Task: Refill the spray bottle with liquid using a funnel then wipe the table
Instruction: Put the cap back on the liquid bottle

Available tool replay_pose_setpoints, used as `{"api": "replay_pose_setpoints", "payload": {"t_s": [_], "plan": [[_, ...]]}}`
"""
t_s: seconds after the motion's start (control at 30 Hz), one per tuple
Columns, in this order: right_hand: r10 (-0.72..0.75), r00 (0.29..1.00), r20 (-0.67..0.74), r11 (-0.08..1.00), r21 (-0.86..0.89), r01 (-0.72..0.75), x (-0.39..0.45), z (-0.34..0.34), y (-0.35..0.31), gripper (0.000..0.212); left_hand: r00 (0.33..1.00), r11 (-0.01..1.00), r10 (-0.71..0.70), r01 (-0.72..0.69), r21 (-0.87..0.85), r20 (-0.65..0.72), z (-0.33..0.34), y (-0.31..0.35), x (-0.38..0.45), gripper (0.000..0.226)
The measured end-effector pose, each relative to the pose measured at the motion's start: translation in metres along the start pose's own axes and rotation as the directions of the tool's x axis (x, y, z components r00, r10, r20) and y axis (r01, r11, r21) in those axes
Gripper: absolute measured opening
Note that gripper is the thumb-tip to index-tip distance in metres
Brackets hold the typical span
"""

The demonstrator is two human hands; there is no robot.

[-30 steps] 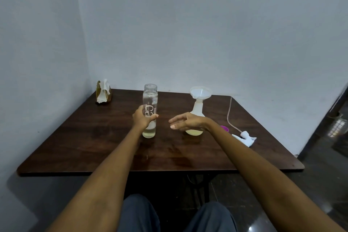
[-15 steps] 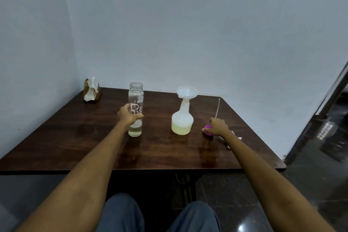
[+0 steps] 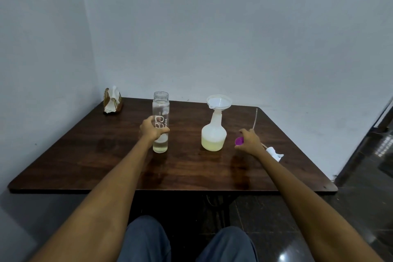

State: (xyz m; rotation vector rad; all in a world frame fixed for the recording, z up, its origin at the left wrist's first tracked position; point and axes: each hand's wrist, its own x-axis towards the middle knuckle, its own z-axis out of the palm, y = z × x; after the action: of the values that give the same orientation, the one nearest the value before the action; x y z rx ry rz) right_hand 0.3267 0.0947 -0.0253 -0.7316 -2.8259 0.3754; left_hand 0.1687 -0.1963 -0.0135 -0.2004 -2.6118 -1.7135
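A white spray bottle (image 3: pixel 213 134) stands on the dark wooden table (image 3: pixel 106 161), partly filled with pale yellowish liquid, with a white funnel (image 3: pixel 219 101) seated in its neck. My left hand (image 3: pixel 152 128) grips a clear open bottle (image 3: pixel 161 108) that holds a little liquid at the bottom. My right hand (image 3: pixel 248 142) holds a small purple cap (image 3: pixel 239 141) just right of the spray bottle. The white spray head (image 3: pixel 274 152) with its thin tube (image 3: pixel 254 118) lies on the table beside my right wrist.
A tissue holder with white tissues (image 3: pixel 112 103) sits at the table's far left corner against the wall. The walls close in behind and to the left. My knees are under the near table edge. Dark tiled floor lies to the right.
My right hand has moved from in front of the spray bottle to its right and picked up the purple cap. My left hand has stayed on the clear bottle.
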Motion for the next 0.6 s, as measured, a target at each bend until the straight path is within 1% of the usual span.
{"api": "replay_pose_setpoints", "payload": {"t_s": [0.07,0.13,0.23,0.3,0.33,0.4,0.5,0.53,0.6], "plan": [[-0.070,0.997,0.030,0.996,0.050,0.068,-0.005,-0.012,-0.009,0.065,1.000,1.000,0.006,-0.006,0.001,0.011,-0.001,0.000,-0.001,0.059],[-0.135,0.984,0.116,0.987,0.100,0.124,-0.011,-0.027,-0.022,0.059,1.000,1.000,0.009,-0.009,-0.005,0.020,-0.002,0.000,-0.003,0.059],[-0.235,0.930,0.283,0.919,0.377,0.118,-0.027,-0.055,-0.050,0.051,0.999,1.000,0.024,-0.024,0.007,0.033,-0.004,0.000,-0.003,0.059],[-0.326,0.880,0.345,0.857,0.501,0.122,-0.040,-0.075,-0.073,0.051,0.998,0.999,0.033,-0.034,0.019,0.047,-0.006,0.000,-0.004,0.058],[-0.366,0.868,0.336,0.835,0.530,0.147,-0.045,-0.086,-0.086,0.051,0.998,0.999,0.041,-0.042,0.025,0.055,-0.007,0.001,-0.005,0.057],[-0.429,0.862,0.270,0.789,0.576,0.213,-0.049,-0.102,-0.112,0.050,0.997,0.998,0.048,-0.051,0.038,0.065,-0.007,0.002,-0.008,0.056],[-0.465,0.880,0.100,0.728,0.609,0.315,-0.043,-0.115,-0.154,0.059,0.997,0.998,0.052,-0.054,0.030,0.064,-0.007,0.002,-0.010,0.054],[-0.475,0.878,0.053,0.725,0.590,0.356,-0.039,-0.116,-0.168,0.064,0.996,0.998,0.055,-0.057,0.036,0.064,-0.008,0.002,-0.010,0.054],[-0.511,0.860,-0.008,0.744,0.497,0.447,-0.028,-0.116,-0.194,0.071,0.995,0.997,0.064,-0.068,0.047,0.072,-0.010,0.003,-0.008,0.054]]}}
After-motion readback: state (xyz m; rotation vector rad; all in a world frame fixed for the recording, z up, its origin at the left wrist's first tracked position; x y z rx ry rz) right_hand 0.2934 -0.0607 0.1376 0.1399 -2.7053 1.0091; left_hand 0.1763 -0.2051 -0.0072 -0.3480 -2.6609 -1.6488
